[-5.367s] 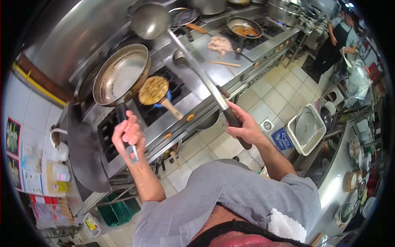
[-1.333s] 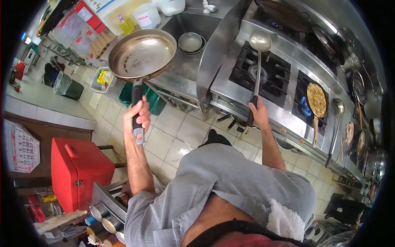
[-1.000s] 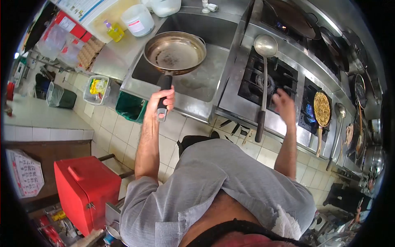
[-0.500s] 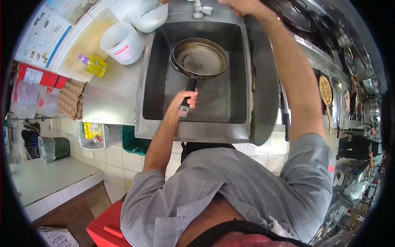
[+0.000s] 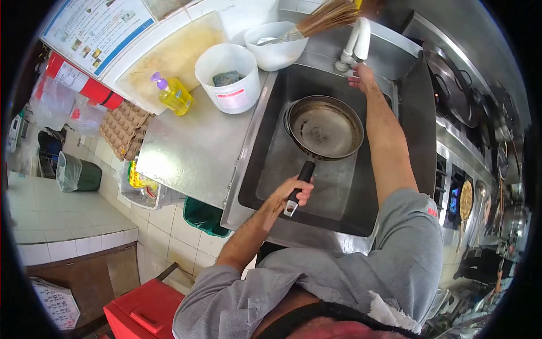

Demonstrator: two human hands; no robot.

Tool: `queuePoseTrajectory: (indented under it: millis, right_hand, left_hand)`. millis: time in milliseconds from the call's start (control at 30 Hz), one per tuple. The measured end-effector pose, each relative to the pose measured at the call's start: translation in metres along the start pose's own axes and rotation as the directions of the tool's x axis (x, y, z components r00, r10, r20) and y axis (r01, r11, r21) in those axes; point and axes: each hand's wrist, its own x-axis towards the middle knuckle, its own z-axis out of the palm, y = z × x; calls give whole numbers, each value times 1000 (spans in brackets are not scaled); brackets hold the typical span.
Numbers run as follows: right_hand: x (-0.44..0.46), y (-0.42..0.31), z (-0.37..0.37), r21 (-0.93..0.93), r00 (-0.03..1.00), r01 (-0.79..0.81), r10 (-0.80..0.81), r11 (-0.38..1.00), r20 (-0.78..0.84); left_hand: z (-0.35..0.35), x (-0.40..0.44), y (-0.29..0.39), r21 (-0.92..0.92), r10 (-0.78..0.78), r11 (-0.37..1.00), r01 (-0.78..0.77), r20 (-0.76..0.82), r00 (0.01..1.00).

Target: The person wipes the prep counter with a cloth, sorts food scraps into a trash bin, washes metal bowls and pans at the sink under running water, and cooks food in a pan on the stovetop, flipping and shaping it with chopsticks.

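My left hand (image 5: 294, 192) is wrapped round the black handle of a frying pan (image 5: 326, 129), which is held over the steel sink (image 5: 305, 226). The pan's inside faces up and shows dark marks in the middle. Part of a round metal bowl shows behind the pan's left edge. At the back of the sink, my right hand (image 5: 361, 78) is at the base of the white faucet (image 5: 359, 40), its fingers partly curled near the knob. Whether those fingers grip the knob is too small to tell. No water is visible.
Left of the sink stand a white bucket (image 5: 228, 101) with a dark scouring pad, a white bowl (image 5: 276, 56) with a straw brush (image 5: 327, 18), a yellow soap bottle (image 5: 176, 97) and egg trays (image 5: 124, 130). A flat pan (image 5: 466, 200) sits on the stove at right.
The view has turned from the stove to the sink. My right hand let go of the ladle, left on the stove, and moved to the faucet. My left hand brought the pan over the sink.
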Motion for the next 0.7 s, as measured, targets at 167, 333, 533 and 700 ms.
queuePoseTrajectory:
  millis: [167,333,533,700]
  right_hand:
    - [18,8,4,104,944,52,-15,993,-329]
    - [29,14,-18,267,997,29,-46,963,58]
    - [39,19,-28,44,950,287,-290,957,120]
    - [37,58,-12,-34,879,461,-461,887,-116]
  left_hand:
    - [4,0,2,22,5,1000,-4,-45,999]
    - [19,-6,7,12,-13,1000,15,-106,994]
    - [17,-2,6,32,9,999,-5,-128,992]
    - [16,2,5,52,-3,999,9,-111,994]
